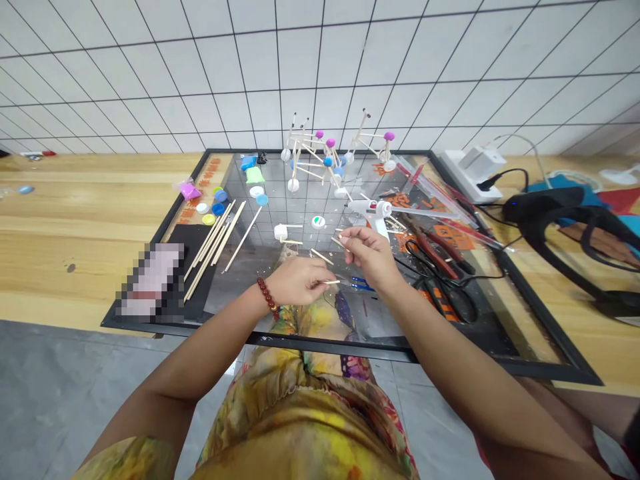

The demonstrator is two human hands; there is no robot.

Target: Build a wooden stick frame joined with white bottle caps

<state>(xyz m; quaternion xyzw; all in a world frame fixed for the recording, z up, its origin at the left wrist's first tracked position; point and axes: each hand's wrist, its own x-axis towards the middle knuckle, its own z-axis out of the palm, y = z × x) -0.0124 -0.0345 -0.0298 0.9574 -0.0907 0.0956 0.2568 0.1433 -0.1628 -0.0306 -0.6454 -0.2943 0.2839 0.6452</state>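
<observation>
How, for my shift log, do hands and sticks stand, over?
Left hand pinching a short stick. Right hand pinching another stick. White glue gun close beyond right hand. Over.

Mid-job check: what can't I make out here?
In the head view:
Short pale wooden stick: one end, covered by the left hand.
White plastic glue gun: handle's lower end, behind the right hand.
Pink rectangular object: details, pixelated.
Black curved object: cut by right edge.

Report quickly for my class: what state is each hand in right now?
Left hand: closed, holding a short wooden stick.
Right hand: closed, pinching a second short stick.
</observation>
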